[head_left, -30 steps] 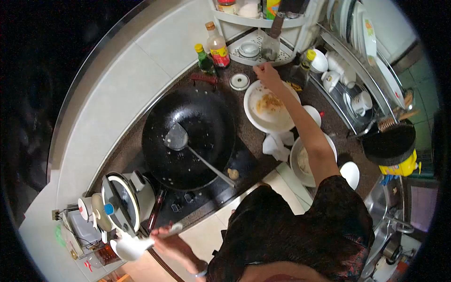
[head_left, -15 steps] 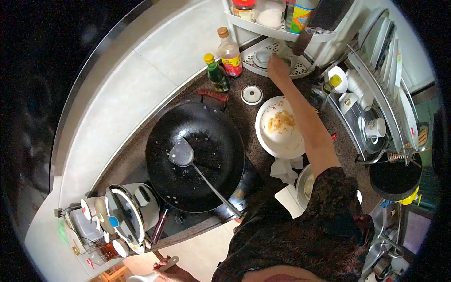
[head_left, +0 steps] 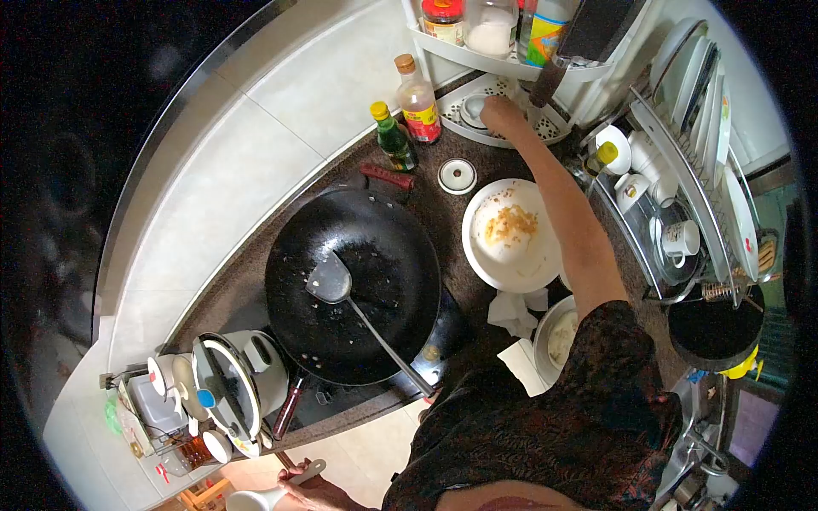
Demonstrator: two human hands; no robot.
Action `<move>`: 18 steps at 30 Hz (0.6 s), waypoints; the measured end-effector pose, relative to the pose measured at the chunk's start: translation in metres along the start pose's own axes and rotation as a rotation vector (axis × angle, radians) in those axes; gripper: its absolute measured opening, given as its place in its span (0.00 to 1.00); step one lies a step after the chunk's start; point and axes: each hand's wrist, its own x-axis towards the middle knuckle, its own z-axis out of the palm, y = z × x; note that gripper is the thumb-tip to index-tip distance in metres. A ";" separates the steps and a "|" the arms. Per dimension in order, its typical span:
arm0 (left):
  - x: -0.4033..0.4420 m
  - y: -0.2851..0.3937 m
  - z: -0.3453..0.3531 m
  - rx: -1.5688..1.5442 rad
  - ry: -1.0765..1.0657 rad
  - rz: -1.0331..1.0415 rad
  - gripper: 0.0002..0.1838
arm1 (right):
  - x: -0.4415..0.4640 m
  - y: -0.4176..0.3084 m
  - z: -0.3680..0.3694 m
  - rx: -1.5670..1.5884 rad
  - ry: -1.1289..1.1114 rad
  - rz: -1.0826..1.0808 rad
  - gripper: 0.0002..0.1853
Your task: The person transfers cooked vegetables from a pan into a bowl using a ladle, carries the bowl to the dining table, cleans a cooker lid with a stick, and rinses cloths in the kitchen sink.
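At the bottom edge, my left hand (head_left: 308, 490) is closed round the handle of a white long-handled vessel (head_left: 253, 501), most of which is cut off by the frame. My right hand (head_left: 503, 113) reaches to the lower corner shelf (head_left: 545, 129), fingers curled at the right side of a small round pot (head_left: 474, 109). What those fingers hold is hidden. Below the shelf, a white round lid (head_left: 457, 176) lies on the counter. A white bowl (head_left: 503, 264) with yellowish food residue stands left of my right forearm. A metal spatula (head_left: 331, 279) rests in the black wok (head_left: 375, 238).
Left of the shelf stand a green bottle (head_left: 393, 140) and a sauce bottle (head_left: 418, 106). A cleaver (head_left: 592, 30) hangs in front of the upper shelf. At right is a dish rack (head_left: 682, 162); at lower left, a rice cooker (head_left: 266, 375). A metal bowl (head_left: 545, 345) sits beside my sleeve.
My right hand has moved slightly left, over the edge of the small round pot. My left hand has lifted a little, so more of the white vessel shows.
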 end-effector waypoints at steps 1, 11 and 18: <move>0.000 0.000 0.001 -0.003 0.001 0.002 0.16 | 0.007 0.006 0.008 0.001 0.003 -0.003 0.12; -0.008 0.006 0.005 0.015 0.086 0.000 0.15 | -0.006 0.013 0.030 0.003 0.335 0.070 0.12; -0.008 0.007 -0.002 0.028 0.061 -0.042 0.17 | 0.007 0.023 0.048 0.044 0.282 -0.032 0.09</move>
